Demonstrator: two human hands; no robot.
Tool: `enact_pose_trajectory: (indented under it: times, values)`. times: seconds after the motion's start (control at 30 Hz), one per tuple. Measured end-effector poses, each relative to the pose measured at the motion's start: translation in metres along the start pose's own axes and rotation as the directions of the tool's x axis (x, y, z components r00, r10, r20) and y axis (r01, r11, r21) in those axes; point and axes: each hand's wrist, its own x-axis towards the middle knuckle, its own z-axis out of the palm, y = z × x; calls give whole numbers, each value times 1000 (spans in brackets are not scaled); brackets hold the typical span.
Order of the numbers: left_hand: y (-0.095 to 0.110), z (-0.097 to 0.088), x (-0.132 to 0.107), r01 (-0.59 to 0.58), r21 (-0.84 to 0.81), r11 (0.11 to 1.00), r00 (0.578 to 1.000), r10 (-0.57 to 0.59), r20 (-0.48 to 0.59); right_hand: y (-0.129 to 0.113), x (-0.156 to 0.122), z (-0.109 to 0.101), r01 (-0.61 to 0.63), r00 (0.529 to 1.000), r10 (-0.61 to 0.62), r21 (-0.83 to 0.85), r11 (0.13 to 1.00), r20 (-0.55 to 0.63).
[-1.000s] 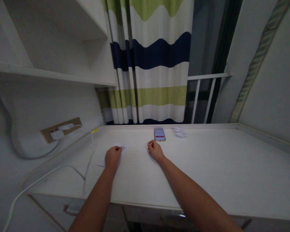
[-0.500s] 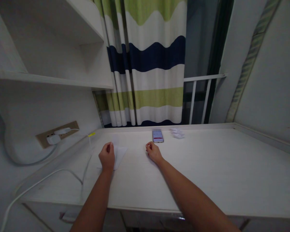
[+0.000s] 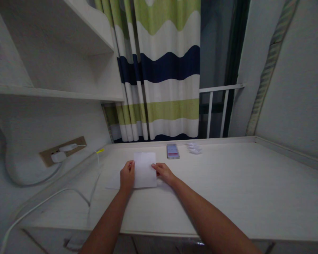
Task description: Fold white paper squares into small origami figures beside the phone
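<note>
A white sheet of paper (image 3: 145,169) is held up over the pale desk (image 3: 228,190), roughly square and facing me. My left hand (image 3: 127,175) pinches its left edge. My right hand (image 3: 162,171) pinches its right edge. More white paper (image 3: 113,183) lies flat on the desk just left of and under my left hand. A phone (image 3: 172,151) with a lit screen lies a short way beyond the sheet, to its right.
Small white folded paper pieces (image 3: 193,147) lie near the phone by the back edge. A wall socket with white plugs (image 3: 61,152) and a white cable (image 3: 50,195) are on the left. A shelf (image 3: 55,92) overhangs the left; a striped curtain (image 3: 161,70) hangs behind.
My left hand lifted a sheet off the desk and brought it to the middle. My right hand moved left from near the phone and took hold of the sheet's right edge.
</note>
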Motion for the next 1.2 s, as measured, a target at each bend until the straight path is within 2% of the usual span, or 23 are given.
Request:
enact_pose_trajectory:
  times: [0.1, 0.23, 0.3, 0.4, 0.53, 0.67, 0.83, 1.0, 1.07, 1.2]
  values:
    - [-1, 1, -1, -28, 20, 999, 999, 28, 30, 5, 3, -3, -13, 1000, 13, -24, 1000, -29]
    - [-2, 6, -2, -23, -60, 998, 994, 30, 107, 11, 6, -11, -29, 994, 19, -90, 995, -111]
    - [-3, 9, -2, 53, -149, 987, 981, -24, 193, 12, 6, -14, -25, 991, 10, -111, 994, -133]
    - [-4, 13, -2, 218, -290, 932, 936, -116, 331, 10, 3, -16, -24, 988, 7, -113, 993, -154]
    - [-6, 16, -3, 340, -373, 863, 899, -182, 398, 6, -1, -16, -39, 990, 28, -82, 996, -142]
    - [-7, 18, -4, 415, -389, 822, 864, -222, 452, 4, -3, -18, -67, 991, 66, 1, 998, -119]
    - [-7, 24, -2, 405, -332, 852, 849, -215, 483, 6, -2, -28, -71, 992, 77, 57, 996, -98]
    - [-3, 49, -2, 335, -303, 892, 854, -152, 498, 4, -14, -58, -53, 992, 56, 31, 998, -111]
    - [5, 65, -5, 308, -302, 902, 858, -127, 497, 2, -21, -73, -46, 989, 48, 18, 999, -137]
    - [28, 97, -12, 335, -385, 860, 863, -116, 491, -4, -36, -102, -44, 975, 40, -15, 999, -216]
